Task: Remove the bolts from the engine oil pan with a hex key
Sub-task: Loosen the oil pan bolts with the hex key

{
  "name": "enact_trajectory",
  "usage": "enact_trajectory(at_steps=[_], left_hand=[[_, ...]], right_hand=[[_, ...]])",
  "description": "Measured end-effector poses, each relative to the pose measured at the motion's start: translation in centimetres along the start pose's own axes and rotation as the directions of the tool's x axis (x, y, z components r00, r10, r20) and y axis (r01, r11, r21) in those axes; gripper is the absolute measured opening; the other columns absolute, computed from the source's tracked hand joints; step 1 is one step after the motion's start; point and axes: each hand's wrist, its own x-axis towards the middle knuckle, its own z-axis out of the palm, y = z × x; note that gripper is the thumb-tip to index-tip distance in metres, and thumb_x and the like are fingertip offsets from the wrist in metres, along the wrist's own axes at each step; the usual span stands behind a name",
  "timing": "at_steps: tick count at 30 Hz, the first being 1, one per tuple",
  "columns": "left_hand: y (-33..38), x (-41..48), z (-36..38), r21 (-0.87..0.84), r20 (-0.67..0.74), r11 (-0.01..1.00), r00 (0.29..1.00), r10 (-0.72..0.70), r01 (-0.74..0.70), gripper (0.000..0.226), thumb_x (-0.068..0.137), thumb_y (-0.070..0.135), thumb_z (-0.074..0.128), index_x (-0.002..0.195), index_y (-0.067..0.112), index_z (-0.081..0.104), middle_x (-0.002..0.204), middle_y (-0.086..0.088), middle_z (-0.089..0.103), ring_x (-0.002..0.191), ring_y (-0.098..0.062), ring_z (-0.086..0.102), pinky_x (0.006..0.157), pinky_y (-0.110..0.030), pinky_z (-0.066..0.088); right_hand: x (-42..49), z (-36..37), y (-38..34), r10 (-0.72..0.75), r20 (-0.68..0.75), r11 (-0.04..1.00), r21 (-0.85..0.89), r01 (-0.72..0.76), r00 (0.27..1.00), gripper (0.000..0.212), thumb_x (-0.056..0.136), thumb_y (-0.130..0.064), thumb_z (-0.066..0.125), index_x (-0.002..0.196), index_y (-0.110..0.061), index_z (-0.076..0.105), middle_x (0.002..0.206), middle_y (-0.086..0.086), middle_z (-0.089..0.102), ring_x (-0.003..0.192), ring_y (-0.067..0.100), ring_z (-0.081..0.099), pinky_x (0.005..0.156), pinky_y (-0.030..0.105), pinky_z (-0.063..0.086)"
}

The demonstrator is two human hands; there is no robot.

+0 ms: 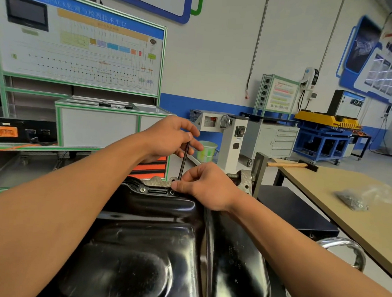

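Nearest, the black engine oil pan [141, 249] fills the lower frame, glossy, with both forearms crossing above it. On its far flange one bolt [142, 189] sits in its hole, just left of a slot.

The right hand [207, 186] rests on that flange. Its thumb and forefinger pinch the lower end of the hex key [184, 161]. The key's tip is hidden behind those fingers, so I cannot tell whether it is seated in a bolt head. The key stands nearly upright, its top leaning slightly right. The left hand [170, 139] is higher, fingers curled round the key's upper end.

Right of the pan:
- a chrome ring [345, 249]
- a black box [295, 211]
- a wooden table [327, 180] carrying a clear bag of hardware [358, 199] and, at its far edge, a hammer [291, 164]

Beyond the hands:
- a green-and-white bucket [207, 151]
- a white stand post [234, 137]
- a grey drawer cabinet [274, 140]

Far left is a wiring-diagram training board [81, 47]. Far right is a blue cart [322, 145] with a yellow load.
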Motion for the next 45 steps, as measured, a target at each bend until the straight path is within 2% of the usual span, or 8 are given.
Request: enact_trajectory(at_steps=[3, 8, 14, 18, 27, 33, 38, 45], left_hand=[[-0.1, 0.0, 0.1, 0.024, -0.003, 1.0, 1.0, 0.012, -0.012, 0.024, 0.102, -0.002, 0.041, 0.092, 0.012, 0.058, 0.079, -0.008, 0.076, 0.057, -0.01, 0.061, 0.051, -0.022, 0.047], [0.0, 0.0, 0.3, 0.041, -0.007, 0.999, 0.999, 0.034, -0.034, 0.023, 0.101, -0.001, 0.042, 0.093, 0.013, 0.059, 0.083, -0.009, 0.077, 0.057, -0.008, 0.061, 0.051, -0.022, 0.047], [0.1, 0.2, 0.5, 0.086, 0.02, 0.995, 0.999, 0.042, -0.043, 0.023, 0.102, 0.0, 0.043, 0.093, 0.014, 0.06, 0.079, -0.006, 0.076, 0.057, -0.008, 0.063, 0.051, -0.022, 0.046], [0.1, 0.1, 0.7, 0.092, 0.019, 0.995, 0.999, 0.039, -0.041, 0.023, 0.102, -0.001, 0.042, 0.092, 0.013, 0.058, 0.076, -0.004, 0.076, 0.058, -0.01, 0.064, 0.048, -0.019, 0.046], [0.5, -0.2, 1.1, 0.148, 0.022, 0.986, 0.997, 0.068, -0.071, 0.021, 0.102, 0.002, 0.042, 0.095, 0.015, 0.057, 0.084, -0.005, 0.075, 0.061, -0.011, 0.065, 0.048, -0.019, 0.046], [0.3, 0.0, -0.4, 0.233, 0.007, 0.972, 1.0, 0.005, -0.006, 0.019, 0.103, 0.008, 0.043, 0.096, 0.016, 0.059, 0.081, -0.003, 0.076, 0.057, -0.007, 0.064, 0.051, -0.023, 0.049], [0.5, -0.5, -1.8, 0.264, 0.0, 0.964, 1.0, -0.024, 0.023, 0.021, 0.104, 0.009, 0.042, 0.094, 0.016, 0.059, 0.077, 0.002, 0.077, 0.062, -0.008, 0.064, 0.053, -0.025, 0.05], [0.5, -0.8, -3.1, 0.296, -0.029, 0.951, 0.996, -0.083, 0.088, 0.016, 0.104, 0.008, 0.042, 0.099, 0.011, 0.057, 0.084, -0.007, 0.077, 0.057, -0.009, 0.066, 0.051, -0.027, 0.047]], right_hand=[[0.1, -0.1, -0.1, 0.02, 0.023, 1.0, 0.018, -0.02, 1.0, 0.034, 0.088, -0.019, 0.077, 0.083, 0.013, 0.067, 0.05, -0.006, 0.052, 0.043, 0.0, 0.042, 0.049, 0.01, 0.039], [-0.2, 0.1, -0.1, 0.017, 0.037, 0.996, 0.085, -0.02, 0.999, 0.035, 0.09, -0.019, 0.075, 0.087, 0.015, 0.066, 0.066, 0.01, 0.058, 0.056, 0.012, 0.047, 0.06, 0.022, 0.042], [-0.1, 0.1, -0.3, 0.022, 0.045, 0.996, 0.087, -0.026, 0.999, 0.024, 0.089, -0.019, 0.076, 0.08, 0.003, 0.071, 0.057, -0.001, 0.058, 0.048, 0.002, 0.048, 0.055, 0.013, 0.043], [0.0, 0.2, -0.3, 0.034, 0.028, 0.995, 0.091, -0.036, 0.999, 0.029, 0.087, -0.019, 0.078, 0.085, 0.01, 0.071, 0.063, 0.003, 0.061, 0.053, 0.006, 0.05, 0.062, 0.02, 0.046], [0.0, 0.2, 0.0, 0.045, 0.027, 0.994, 0.099, -0.047, 0.999, 0.033, 0.086, -0.023, 0.078, 0.083, 0.008, 0.07, 0.065, 0.008, 0.062, 0.056, 0.011, 0.052, 0.064, 0.027, 0.047], [0.6, -0.1, -0.1, 0.033, 0.055, 0.999, 0.035, -0.035, 0.998, 0.029, 0.086, -0.024, 0.078, 0.063, -0.009, 0.067, 0.048, -0.008, 0.057, 0.042, 0.001, 0.045, 0.047, 0.011, 0.039], [0.7, -0.1, -0.2, -0.003, 0.064, 1.0, 0.012, 0.002, 0.998, 0.025, 0.085, -0.023, 0.079, 0.065, -0.01, 0.071, 0.05, -0.01, 0.061, 0.044, -0.002, 0.05, 0.049, 0.009, 0.041], [0.9, -0.2, -0.7, -0.025, 0.092, 0.999, -0.043, 0.029, 0.995, 0.024, 0.087, -0.02, 0.077, 0.064, -0.012, 0.071, 0.049, -0.012, 0.062, 0.044, -0.004, 0.051, 0.048, 0.008, 0.041]])
